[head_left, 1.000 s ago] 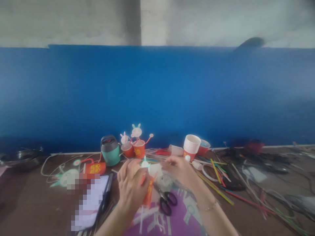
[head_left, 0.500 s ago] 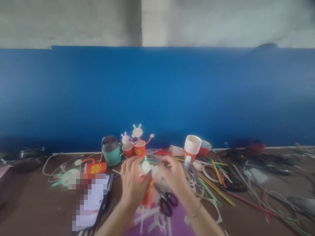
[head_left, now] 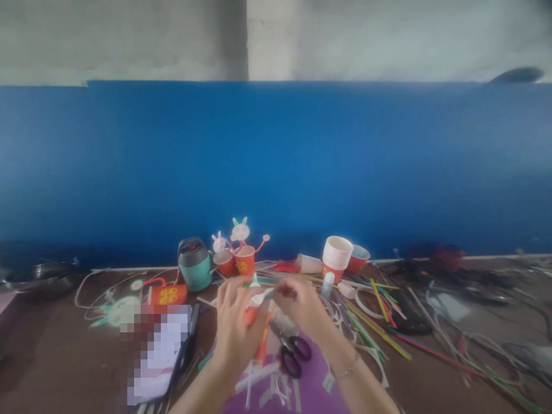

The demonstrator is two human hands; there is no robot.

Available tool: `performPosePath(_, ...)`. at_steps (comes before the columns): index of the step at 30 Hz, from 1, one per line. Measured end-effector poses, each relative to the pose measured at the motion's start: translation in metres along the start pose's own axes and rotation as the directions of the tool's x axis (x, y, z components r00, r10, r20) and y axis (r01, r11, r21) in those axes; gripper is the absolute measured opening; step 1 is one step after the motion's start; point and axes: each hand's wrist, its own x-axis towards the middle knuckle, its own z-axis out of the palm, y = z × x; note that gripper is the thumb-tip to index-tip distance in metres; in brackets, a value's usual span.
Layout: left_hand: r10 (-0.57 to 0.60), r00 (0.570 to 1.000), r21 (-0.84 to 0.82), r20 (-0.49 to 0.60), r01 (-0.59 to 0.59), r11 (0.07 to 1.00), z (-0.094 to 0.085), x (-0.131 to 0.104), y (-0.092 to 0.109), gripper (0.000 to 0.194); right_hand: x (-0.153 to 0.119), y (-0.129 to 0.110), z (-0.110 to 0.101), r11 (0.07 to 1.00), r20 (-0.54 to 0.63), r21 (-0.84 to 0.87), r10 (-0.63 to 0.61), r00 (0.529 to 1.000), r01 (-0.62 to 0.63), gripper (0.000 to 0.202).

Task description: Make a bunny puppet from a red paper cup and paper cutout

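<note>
My left hand (head_left: 241,322) is closed, its fingers curved around what looks like a red paper cup (head_left: 261,347) with yellow print, mostly hidden behind the thumb. A white paper rabbit cutout (head_left: 257,298) with a green-tinted ear shows between my two hands. My right hand (head_left: 302,305) is pinched shut at the right side of the cutout; what its fingertips hold is too small to make out. Black-and-purple scissors (head_left: 293,353) lie just below my hands on a purple sheet (head_left: 317,385), among white paper scraps (head_left: 269,394).
A phone (head_left: 161,356) and a tipped red cup (head_left: 168,296) are at left. Behind stand a teal flask (head_left: 196,267), a cup with a rabbit figure (head_left: 245,261) and stacked paper cups (head_left: 337,253). A glue stick (head_left: 328,284) and colored pipe cleaners (head_left: 379,333) spread rightward.
My right hand has moved slightly left and closer to my left hand. The rabbit cutout has tilted and is more covered. The scissors and cups have stayed put.
</note>
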Motion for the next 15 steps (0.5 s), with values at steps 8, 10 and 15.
performPosePath(8, 0.02, 0.994, 0.004, 0.111, -0.021, 1.0, 0.003, 0.003, -0.005, 0.004, -0.01, -0.012, -0.01, 0.944, 0.135, -0.245, -0.19, 0.972, 0.219, 0.016)
performPosePath(10, 0.026, 0.993, 0.016, 0.113, -0.027, 1.0, 0.002, 0.004, -0.005, 0.005, -0.011, -0.014, -0.012, 0.938, 0.15, -0.258, -0.196, 0.969, 0.23, 0.016)
performPosePath(15, 0.021, 0.989, -0.027, 0.147, -0.018, 0.999, -0.002, 0.005, 0.001, 0.015, -0.013, -0.016, -0.013, 0.951, 0.174, -0.223, -0.177, 0.969, 0.214, 0.016)
